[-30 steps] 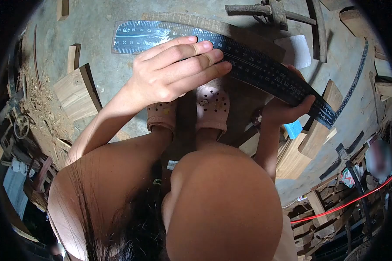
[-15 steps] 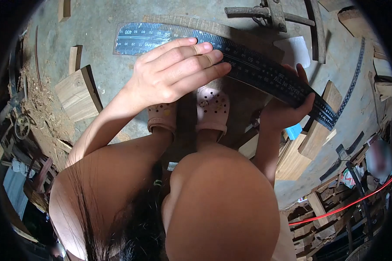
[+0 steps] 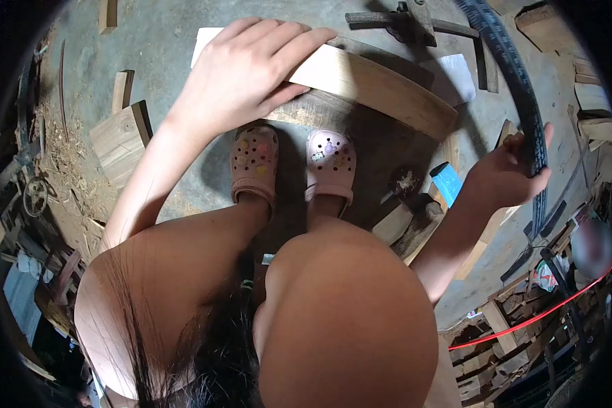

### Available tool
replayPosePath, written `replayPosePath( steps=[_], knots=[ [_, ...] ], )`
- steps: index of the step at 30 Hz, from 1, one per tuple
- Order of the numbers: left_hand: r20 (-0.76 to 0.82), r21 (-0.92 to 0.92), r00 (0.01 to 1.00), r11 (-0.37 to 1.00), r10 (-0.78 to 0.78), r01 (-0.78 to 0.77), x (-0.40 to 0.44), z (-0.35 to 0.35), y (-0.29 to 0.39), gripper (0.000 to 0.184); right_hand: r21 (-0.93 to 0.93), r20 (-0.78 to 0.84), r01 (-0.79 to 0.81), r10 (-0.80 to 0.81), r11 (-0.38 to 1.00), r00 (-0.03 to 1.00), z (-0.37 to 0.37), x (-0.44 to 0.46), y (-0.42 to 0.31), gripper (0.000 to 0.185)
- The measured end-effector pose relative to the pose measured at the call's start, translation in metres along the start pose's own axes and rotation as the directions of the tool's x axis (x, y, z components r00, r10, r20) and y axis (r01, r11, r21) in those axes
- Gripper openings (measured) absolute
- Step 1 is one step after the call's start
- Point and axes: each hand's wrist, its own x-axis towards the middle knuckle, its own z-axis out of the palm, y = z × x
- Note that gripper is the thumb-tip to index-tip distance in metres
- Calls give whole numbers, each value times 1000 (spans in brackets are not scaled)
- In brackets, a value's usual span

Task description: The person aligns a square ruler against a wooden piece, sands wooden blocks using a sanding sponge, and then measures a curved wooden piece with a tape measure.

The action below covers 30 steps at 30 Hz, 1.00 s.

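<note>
My left hand (image 3: 255, 64) lies over the left part of a pale wooden board (image 3: 381, 85), its fingers over the top and the thumb on the near edge. Under that board, a greyer piece of wood (image 3: 306, 112) shows just beyond the pink clogs (image 3: 330, 160). On the right, my right hand (image 3: 513, 170) is closed around a dark carpenter's square (image 3: 513, 75) with white markings. The square stands tilted up, seen nearly edge-on, and is apart from the board. Part of it runs out of view at the top.
A blue object (image 3: 447, 183) sits by wood offcuts (image 3: 394, 224) at right. White paper (image 3: 455, 76) lies past the board, near a wooden clamp-like tool (image 3: 411, 24). More blocks (image 3: 119, 143) are at left. A red cable (image 3: 537, 316) crosses scrap wood at lower right.
The carpenter's square has been lifted off the wood and swung right in my right hand. My left hand has let go of it and now holds the board, whose pale face shows.
</note>
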Motion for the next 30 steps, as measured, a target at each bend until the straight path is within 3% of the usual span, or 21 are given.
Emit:
replayPosePath(
  steps=[1,2,5,9,13,17,22,25,28,30],
  knots=[
    [87,-11,996,999,-30,31,1,-5,0,60,-54,9,15,-14,998,1000,-5,3,-3,58],
    [54,-3,998,1000,16,-16,2,-7,-2,56,-38,21,-3,4,999,1000,-11,6,-5,56],
    [175,-49,984,999,27,-18,-2,-16,-4,52,-13,-64,-7,7,1000,998,-12,4,-9,57],
    [71,-54,996,997,52,-48,-27,-5,1,51,51,-91,-48,53,998,994,-23,3,-11,52],
    [77,18,994,996,81,-83,-40,-3,11,58,83,-117,-28,38,996,992,-32,-1,-11,48],
    [-61,68,994,994,93,-89,-35,3,12,61,60,-185,-36,46,998,982,-30,-9,-16,47],
    [-180,163,971,978,160,-131,-24,1,12,49,23,-163,-47,50,999,985,-30,-13,-16,48],
    [-242,256,928,942,282,-219,-22,25,-4,47,26,-145,-59,62,998,987,-27,-13,-14,48],
    [-90,182,953,945,290,-270,-40,45,-2,43,33,-139,-47,51,998,989,-25,-15,-15,48],
    [36,174,956,941,290,-292,-55,53,-1,51,29,-134,-31,34,999,990,-29,-13,-11,49]
  ],
)
